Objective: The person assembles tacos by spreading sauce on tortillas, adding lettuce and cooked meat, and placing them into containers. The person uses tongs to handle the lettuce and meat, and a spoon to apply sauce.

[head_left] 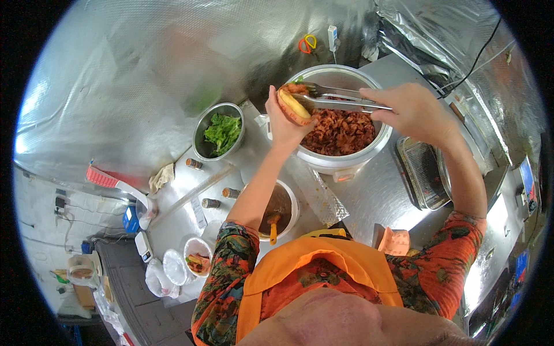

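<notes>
My left hand [284, 128] is wrapped round a split bun [293, 107] in a printed paper sleeve, held above the left rim of a big white pot [344, 160]. Metal tongs [352, 104] are gripped in my right hand [412, 112], reaching leftward over the pot. Their tips meet the bun's opening, where reddish-brown filling and a bit of green show. Chopped reddish-brown meat [340, 131] fills the pot below.
Left of the pot stands a steel bowl [202, 144] of lettuce [223, 134]. Nearer me is a tub of brown sauce [280, 202] with an orange-handled brush [273, 225]. Small shakers [211, 203] stand leftward. A wire-mesh tray [424, 173] lies right, scissors [307, 43] behind.
</notes>
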Available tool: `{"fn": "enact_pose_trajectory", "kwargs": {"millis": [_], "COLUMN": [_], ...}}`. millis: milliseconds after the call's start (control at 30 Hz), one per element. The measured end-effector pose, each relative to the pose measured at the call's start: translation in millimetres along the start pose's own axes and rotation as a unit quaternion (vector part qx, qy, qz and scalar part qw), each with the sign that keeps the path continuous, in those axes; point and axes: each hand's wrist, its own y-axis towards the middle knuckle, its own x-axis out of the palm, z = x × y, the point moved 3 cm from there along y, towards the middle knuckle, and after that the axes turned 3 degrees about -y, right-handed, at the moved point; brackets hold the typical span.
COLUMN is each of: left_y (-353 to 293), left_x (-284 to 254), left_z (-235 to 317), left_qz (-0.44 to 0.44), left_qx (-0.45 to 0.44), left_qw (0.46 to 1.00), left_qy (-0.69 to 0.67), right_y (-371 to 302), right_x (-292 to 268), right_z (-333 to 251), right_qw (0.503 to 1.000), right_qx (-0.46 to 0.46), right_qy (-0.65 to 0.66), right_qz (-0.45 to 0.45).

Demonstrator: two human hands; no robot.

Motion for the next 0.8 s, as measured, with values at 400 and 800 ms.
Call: {"fn": "enact_pose_trajectory", "kwargs": {"millis": [400,800], "left_y": [3,2], "left_x": [8,6], "left_z": [-5,-4], "left_qz": [-0.009,-0.011], "left_qx": [0.024,-0.005], "left_qw": [0.998,0.985], "left_qy": [-0.055,-0.17], "right_y": [3,-7], "right_x": [-28,-40], "right_z": [-10,-13], "right_qw": [0.997,0.997], "right_qx": [0.004,0.047], "right_qy": [-0.048,-0.017], "right_qz": [-0.066,-0.053]}}
